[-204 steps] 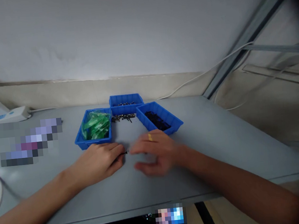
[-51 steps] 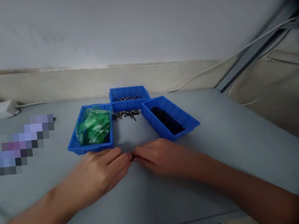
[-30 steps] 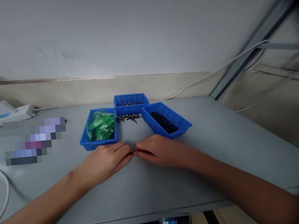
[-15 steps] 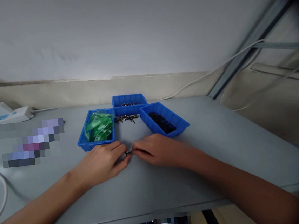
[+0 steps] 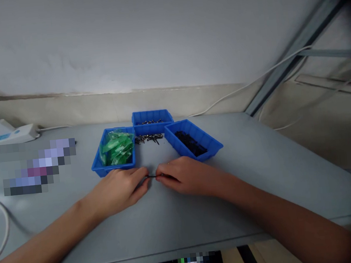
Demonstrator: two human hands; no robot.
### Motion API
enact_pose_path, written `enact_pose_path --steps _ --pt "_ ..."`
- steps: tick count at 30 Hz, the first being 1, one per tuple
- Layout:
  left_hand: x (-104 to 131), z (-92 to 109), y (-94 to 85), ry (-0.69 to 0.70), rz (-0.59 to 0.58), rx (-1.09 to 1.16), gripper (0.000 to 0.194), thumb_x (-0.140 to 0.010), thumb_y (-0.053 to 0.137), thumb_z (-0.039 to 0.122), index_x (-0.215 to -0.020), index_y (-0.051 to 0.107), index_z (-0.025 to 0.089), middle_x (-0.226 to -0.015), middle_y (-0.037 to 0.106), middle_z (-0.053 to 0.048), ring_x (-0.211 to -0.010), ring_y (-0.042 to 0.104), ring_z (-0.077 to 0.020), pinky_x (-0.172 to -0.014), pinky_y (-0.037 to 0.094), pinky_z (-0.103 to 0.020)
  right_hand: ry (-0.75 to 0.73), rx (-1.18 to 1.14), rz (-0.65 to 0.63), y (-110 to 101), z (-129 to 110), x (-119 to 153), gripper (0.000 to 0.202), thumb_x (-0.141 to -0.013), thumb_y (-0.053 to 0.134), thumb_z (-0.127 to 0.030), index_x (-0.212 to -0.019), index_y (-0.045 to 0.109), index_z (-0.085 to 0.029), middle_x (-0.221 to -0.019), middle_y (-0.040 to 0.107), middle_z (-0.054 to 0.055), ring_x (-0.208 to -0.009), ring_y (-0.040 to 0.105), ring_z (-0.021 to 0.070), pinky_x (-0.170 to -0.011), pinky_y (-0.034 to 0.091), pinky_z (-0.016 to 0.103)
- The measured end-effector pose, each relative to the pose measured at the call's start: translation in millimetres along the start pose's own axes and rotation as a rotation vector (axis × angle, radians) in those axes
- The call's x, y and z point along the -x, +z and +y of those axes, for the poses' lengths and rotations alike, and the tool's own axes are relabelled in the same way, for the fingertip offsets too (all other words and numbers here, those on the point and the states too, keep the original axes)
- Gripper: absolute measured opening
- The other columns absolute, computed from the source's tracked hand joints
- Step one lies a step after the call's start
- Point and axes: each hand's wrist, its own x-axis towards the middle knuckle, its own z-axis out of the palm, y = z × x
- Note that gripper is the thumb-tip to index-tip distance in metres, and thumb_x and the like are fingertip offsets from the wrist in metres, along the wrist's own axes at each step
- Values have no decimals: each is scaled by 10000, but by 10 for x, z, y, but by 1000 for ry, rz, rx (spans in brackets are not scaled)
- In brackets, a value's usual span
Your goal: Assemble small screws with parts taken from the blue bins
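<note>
Between my two hands runs a thin dark rod-like piece [image 5: 152, 176], too small to name more exactly. My left hand [image 5: 123, 187] pinches its left end with thumb and fingers, and my right hand [image 5: 179, 175] pinches the right end. A short stretch of the piece shows in the gap. Just beyond my left hand stands a blue bin [image 5: 97, 166] with green plastic packets [image 5: 116, 147] in it. Past my right hand, an angled blue bin [image 5: 212, 146] holds many small black parts [image 5: 190, 142].
A third blue bin [image 5: 153, 128] with small metallic parts stands at the back, and a loose pile of thin dark pieces [image 5: 149, 138] lies before it. To the left are a white power strip [image 5: 14, 136], a blurred-out object [image 5: 40, 167] and a white cable [image 5: 6, 222].
My left thumb and fingers have closed together more tightly on the dark piece, and slightly more of it shows between the hands. My right hand stays nearly in place.
</note>
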Motion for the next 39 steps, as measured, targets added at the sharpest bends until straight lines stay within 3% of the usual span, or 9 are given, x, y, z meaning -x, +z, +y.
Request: enact_pose_path --steps 5,10,21,28,34,39 --pt "14 5 -16 156 85 41 223 -910 357 266 -859 541 152 -678 583 -4 -595 577 -120 -520 412 -218 -9 -6 -21 35 -14 -11 158 -865 436 -250 -802 552 -162 -719 611 19 -628 541 128 -579 348 241" --pt "28 44 -22 275 97 7 242 -923 331 261 -922 546 150 -727 608 -14 -594 571 -111 -536 432 -217 4 -20 -45 26 -52 -20 107 -837 467 -193 -777 547 -154 -716 611 22 -647 547 129 -588 357 237" --pt "26 14 11 161 -3 -143 234 -907 346 297 -845 535 173 -570 580 19 -476 564 -139 -431 353 -244 56 71 -59 4 -55 -9 155 -845 465 -268 -771 549 -161 -691 612 21 -607 541 138 -539 308 244" --pt "6 18 15 117 -106 -142 207 -902 357 282 -826 517 177 -612 608 12 -520 583 -144 -453 349 -242 19 100 -54 11 -60 12 159 -851 441 -265 -787 545 -164 -656 601 12 -559 504 122 -520 269 247" --pt "10 34 39 119 -116 -116 227 -906 341 281 -824 522 172 -625 611 5 -515 574 -140 -458 351 -243 -71 122 44 45 -78 19 196 -866 417 -275 -772 545 -160 -648 599 7 -535 487 112 -516 255 256" --pt "12 33 48 109 -112 -108 217 -900 348 280 -834 527 176 -630 613 4 -528 575 -141 -469 358 -242 -41 104 36 20 -70 17 166 -853 436 -260 -769 544 -165 -625 596 0 -524 491 110 -506 256 245"
